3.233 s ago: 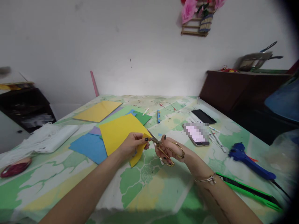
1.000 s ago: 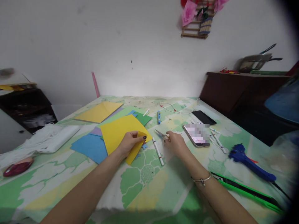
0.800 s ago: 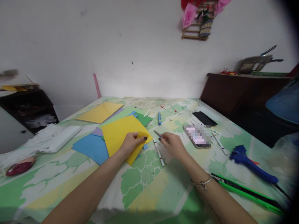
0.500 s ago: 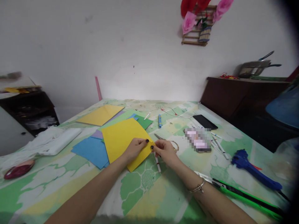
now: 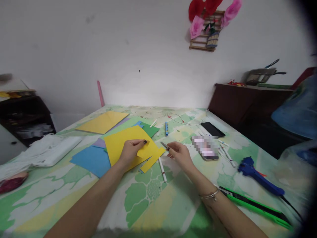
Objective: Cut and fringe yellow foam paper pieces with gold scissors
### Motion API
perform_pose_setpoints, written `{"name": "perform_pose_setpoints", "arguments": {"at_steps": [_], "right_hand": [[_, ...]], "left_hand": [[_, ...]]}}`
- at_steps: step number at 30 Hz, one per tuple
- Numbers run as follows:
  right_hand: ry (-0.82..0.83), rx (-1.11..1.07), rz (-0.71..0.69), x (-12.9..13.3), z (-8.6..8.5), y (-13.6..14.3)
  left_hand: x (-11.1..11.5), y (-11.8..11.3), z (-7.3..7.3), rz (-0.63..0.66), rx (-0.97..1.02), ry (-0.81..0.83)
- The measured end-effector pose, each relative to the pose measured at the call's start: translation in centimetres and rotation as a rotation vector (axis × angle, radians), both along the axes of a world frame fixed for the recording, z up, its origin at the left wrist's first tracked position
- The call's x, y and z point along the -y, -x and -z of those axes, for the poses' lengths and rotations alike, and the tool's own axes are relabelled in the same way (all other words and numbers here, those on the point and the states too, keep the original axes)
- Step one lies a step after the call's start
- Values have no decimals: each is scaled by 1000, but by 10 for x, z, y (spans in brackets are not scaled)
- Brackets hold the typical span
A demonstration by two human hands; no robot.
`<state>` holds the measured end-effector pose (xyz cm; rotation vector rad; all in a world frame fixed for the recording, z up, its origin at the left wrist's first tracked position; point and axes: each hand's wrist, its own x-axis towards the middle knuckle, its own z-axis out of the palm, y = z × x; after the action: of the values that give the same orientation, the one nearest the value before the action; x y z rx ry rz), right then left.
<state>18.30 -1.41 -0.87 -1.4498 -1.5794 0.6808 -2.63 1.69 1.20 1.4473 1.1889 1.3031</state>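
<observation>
My left hand [image 5: 132, 150] pinches a small piece of yellow paper [image 5: 143, 151] above the large yellow sheet [image 5: 116, 140]. A separate yellow strip [image 5: 151, 162] lies beside the sheet, its upper end near my right hand. My right hand [image 5: 180, 154] has its fingers curled round the handles of small scissors, whose blades [image 5: 164, 145] point up and left; the handles are mostly hidden. Below, a white marker [image 5: 162, 170] lies next to the strip. Blue sheets [image 5: 91, 160] stick out under the yellow sheet on the left.
A phone [image 5: 205, 147], a black tablet-like item [image 5: 213, 129] and several markers lie on the right. Nearer are a blue glue gun [image 5: 260, 177] and a green cutter [image 5: 257, 206]. A blue crayon-like stick [image 5: 166, 128] lies further back; a white box [image 5: 61, 152] is left.
My hands have moved apart. The yellow strip now lies separate beside the sheet. My left hand has a small yellow piece, and my right hand has taken hold of the scissors. The view has shifted slightly.
</observation>
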Motion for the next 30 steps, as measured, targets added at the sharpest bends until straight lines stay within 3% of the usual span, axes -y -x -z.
{"name": "perform_pose_setpoints", "arguments": {"at_steps": [5, 10, 15, 21, 25, 30], "right_hand": [[-152, 208, 13, 24, -15, 2], [-201, 378, -93, 72, -21, 7], [-166, 457, -50, 114, -29, -30], [2, 715, 99, 126, -49, -82], [113, 811, 57, 124, -57, -76], [404, 1108, 98, 128, -47, -75]], "left_hand": [[4, 3, -9, -34, -12, -14], [7, 1, -12, -1, -38, -31], [11, -1, -12, -15, -99, -44], [17, -6, -14, 52, -155, 42], [19, -6, -16, 46, -169, 72], [18, -4, -16, 53, -186, 32]]}}
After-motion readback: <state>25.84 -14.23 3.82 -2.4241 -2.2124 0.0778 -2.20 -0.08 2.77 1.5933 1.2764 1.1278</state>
